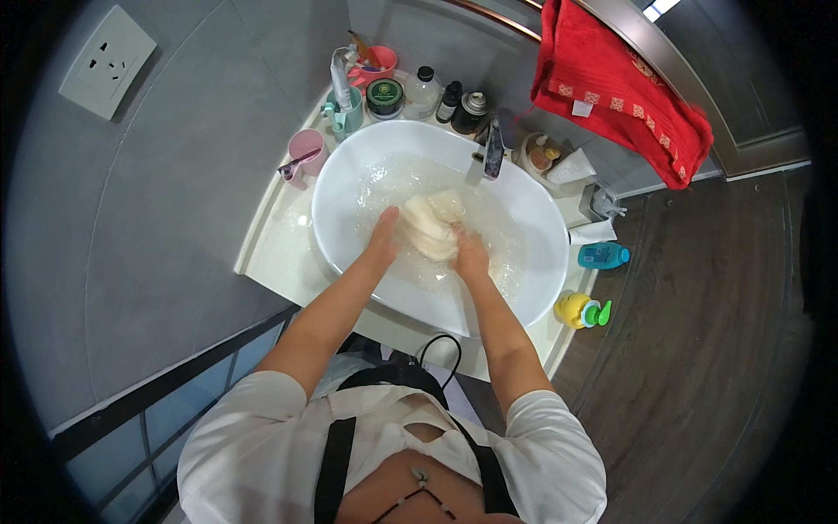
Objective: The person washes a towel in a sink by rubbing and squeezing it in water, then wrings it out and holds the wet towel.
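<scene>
A cream-coloured cloth [428,229], wet and bunched up, lies in the water of a white oval washbasin [336,188]. My left hand [383,236] is at the cloth's left edge, its fingers stretched out and partly in the water. On the other side, my right hand [470,251] has its fingers closed on the cloth's right edge. Bubbles and ripples surround the cloth, and its underside is hidden. A dark-fronted tap [494,148] stands at the basin's back rim.
Cups [307,150] with toothbrushes, a green-lidded jar [384,97] and several bottles [422,93] line the counter behind the basin. At the right edge stand a blue bottle [602,256] and a yellow pump bottle [576,309]. A red towel [620,92] hangs at the back right.
</scene>
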`<state>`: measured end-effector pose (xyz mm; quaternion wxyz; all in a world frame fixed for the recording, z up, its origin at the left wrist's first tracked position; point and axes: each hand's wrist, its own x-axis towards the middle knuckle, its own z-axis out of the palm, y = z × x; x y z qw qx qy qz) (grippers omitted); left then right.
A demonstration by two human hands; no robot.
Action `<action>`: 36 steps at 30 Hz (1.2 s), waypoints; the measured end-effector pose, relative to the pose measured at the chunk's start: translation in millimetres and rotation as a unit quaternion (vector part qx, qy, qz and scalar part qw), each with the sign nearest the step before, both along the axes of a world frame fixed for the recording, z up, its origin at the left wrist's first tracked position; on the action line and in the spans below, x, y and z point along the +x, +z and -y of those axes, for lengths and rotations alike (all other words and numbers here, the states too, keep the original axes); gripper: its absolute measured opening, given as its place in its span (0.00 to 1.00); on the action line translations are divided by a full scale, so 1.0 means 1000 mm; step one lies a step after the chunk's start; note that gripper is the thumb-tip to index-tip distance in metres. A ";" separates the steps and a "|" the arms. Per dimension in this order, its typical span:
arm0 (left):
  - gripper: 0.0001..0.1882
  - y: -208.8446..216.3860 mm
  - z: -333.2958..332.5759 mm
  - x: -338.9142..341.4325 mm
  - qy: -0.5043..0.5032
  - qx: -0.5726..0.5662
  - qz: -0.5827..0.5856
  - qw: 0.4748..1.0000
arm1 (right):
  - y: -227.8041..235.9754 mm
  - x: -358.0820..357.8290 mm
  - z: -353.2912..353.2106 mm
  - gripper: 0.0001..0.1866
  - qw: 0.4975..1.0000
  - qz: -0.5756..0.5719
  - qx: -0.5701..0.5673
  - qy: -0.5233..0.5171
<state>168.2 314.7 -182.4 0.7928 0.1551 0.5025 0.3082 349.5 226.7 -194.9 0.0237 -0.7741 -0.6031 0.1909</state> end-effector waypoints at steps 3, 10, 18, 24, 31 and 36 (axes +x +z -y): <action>0.26 -0.022 -0.008 0.009 -0.020 -0.048 0.207 0.977 | 0.021 -0.008 -0.024 0.40 0.976 -0.192 -0.027 -0.101; 0.27 0.020 -0.004 0.025 -0.003 -0.140 0.273 0.952 | 0.114 -0.033 -0.027 0.29 0.890 -0.451 0.057 -0.025; 0.20 0.018 -0.012 0.022 0.036 -0.053 0.279 0.958 | 0.129 -0.042 -0.019 0.24 0.906 -0.387 0.162 0.060; 0.17 0.030 -0.001 0.037 0.049 -0.038 0.411 0.909 | 0.097 -0.055 -0.024 0.21 0.941 -0.237 0.242 -0.006; 0.13 0.018 0.009 0.055 -0.020 -0.002 0.085 0.996 | 0.067 -0.034 -0.032 0.15 0.950 -0.188 0.232 -0.089; 0.10 -0.034 0.014 0.043 -0.129 0.087 0.025 0.987 | 0.079 0.000 -0.026 0.16 0.986 -0.167 0.009 -0.014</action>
